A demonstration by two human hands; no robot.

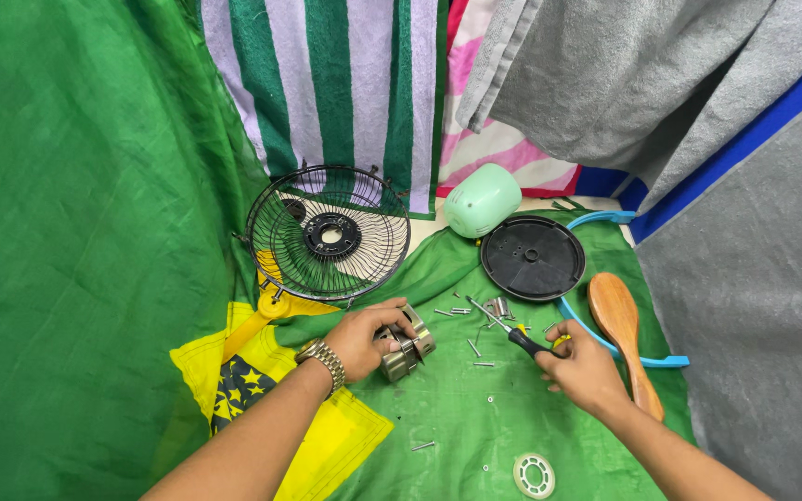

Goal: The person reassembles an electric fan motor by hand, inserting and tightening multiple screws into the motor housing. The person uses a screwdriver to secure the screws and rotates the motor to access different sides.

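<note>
My left hand [356, 340] is closed around a small metal fan motor [407, 349], pinning it down on the green cloth [457, 408] just in front of me. My right hand [579, 367] grips a screwdriver [512, 330] by its black and yellow handle, shaft angled up and left, tip hanging over the cloth a little to the right of the motor and not touching it.

Loose screws [475, 349] and small metal bits lie scattered between my hands, and a white bearing ring [534, 475] sits near the bottom edge. Behind the motor stands a black wire fan guard [328, 234], with a pale green motor cover [482, 199] and a black round plate [532, 257] to its right. A wooden brush [622, 327] lies across a blue plastic ring [620, 351] beside my right wrist.

What worries me is the cloth: it is soft and creased, so I judge a nudge of either forearm could roll the screws into a fold or off the edge. The motor is held only from one side, so if the tip presses off-centre it may twist, and the blade could skid toward my left fingers.
</note>
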